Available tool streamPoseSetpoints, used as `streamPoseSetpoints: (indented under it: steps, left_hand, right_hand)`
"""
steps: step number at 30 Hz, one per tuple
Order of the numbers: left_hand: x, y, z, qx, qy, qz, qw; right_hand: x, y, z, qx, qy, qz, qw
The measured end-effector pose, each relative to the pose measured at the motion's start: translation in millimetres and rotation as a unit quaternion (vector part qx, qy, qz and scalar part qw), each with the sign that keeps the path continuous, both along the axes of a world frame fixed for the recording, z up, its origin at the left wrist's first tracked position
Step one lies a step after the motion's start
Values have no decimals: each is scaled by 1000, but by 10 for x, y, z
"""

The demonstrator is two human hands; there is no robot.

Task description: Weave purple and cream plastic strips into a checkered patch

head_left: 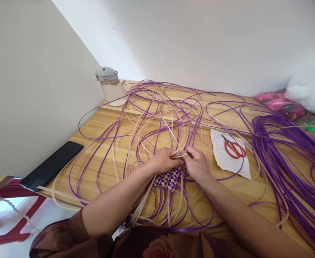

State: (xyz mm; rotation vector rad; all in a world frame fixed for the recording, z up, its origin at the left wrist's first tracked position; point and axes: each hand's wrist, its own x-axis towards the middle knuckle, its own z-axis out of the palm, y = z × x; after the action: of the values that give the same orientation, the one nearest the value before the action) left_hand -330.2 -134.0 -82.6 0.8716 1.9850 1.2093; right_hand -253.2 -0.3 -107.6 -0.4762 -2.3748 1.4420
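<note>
A purple-and-cream checkered woven piece (169, 180) lies on the wooden table, with long loose strips fanning out from its edges. At its far edge, my left hand (164, 160) is closed on several cream strips (177, 154). My right hand (197, 163) pinches the same cream strips from the other side, thumb and fingers together. Both hands are close together and partly cover the woven piece. Purple strips (146, 114) loop across the table beyond them.
Red-handled scissors (234, 148) rest on a sheet of paper (222, 157) to the right. A thick bundle of purple strips (286, 161) lies farther right. At left are a black phone (52, 165) and a lidded jar (110, 89). Plastic bags (308, 93) sit by the wall.
</note>
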Motion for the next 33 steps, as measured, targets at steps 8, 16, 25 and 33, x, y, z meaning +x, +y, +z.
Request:
streamPoseSetpoints:
  steps: [8, 16, 25, 33]
  left_hand:
    - [2, 0, -19, 11, 10, -25, 1000]
    - [-33, -11, -16, -3, -73, -17, 997]
    - [-53, -29, 14, 15, -43, -61, 997]
    - [84, 21, -18, -6, 59, 1, 998]
  right_hand:
    - [-65, 31, 53, -52, -11, -2, 999]
    - [64, 107, 109, -138, -68, 37, 987]
    - [36, 122, 89, -182, -54, 38, 981]
    - [-8, 39, 115, -242, 29, 35, 969]
